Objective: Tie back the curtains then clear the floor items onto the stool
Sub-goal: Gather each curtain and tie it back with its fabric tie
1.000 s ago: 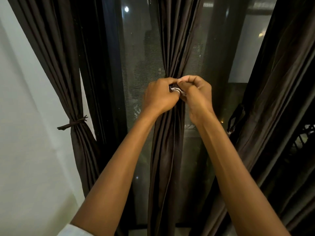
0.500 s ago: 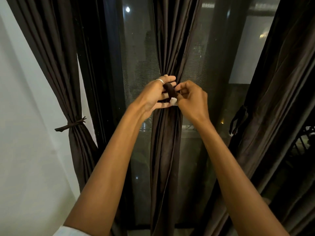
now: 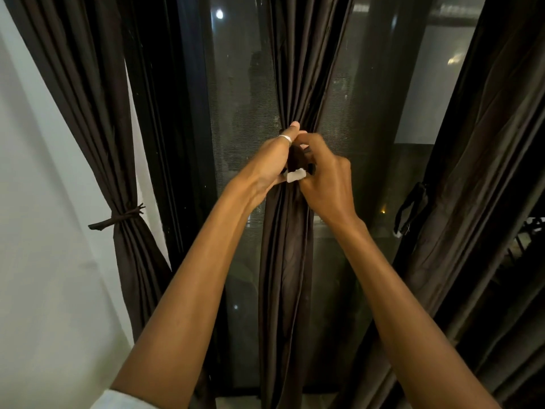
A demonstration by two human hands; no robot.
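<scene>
Dead centre against the window, the gathered dark brown fabric middle curtain (image 3: pixel 284 261), pinched into a narrow waist at about mid-height. Wrapped round that waist, a dark brown fabric tie strap (image 3: pixel 295 159) ending in a small white patch (image 3: pixel 295 175). Left hand (image 3: pixel 272 160) pressed to the left side of the bunch, fingers curled onto the strap, silver ring (image 3: pixel 285 138) on one finger, fingertip poking up above the gather. Right hand (image 3: pixel 326 181) just opposite, clenched on the strap too, thumb and fingers pinching near the white end. Both hands touching each other over the tie.

Further left, a second dark brown pleated curtain (image 3: pixel 97 113) against the white wall (image 3: pixel 44 231), already cinched by a thin brown tie (image 3: pixel 121 218) with one end sticking out sideways. Over on the right, a third dark brown curtain (image 3: pixel 486 172) hanging loose, its black looped strap (image 3: pixel 410 208) dangling free beside it. Behind it all, dark mesh-screened window glass (image 3: pixel 241 113) with a few light spots. No floor or stool in view.
</scene>
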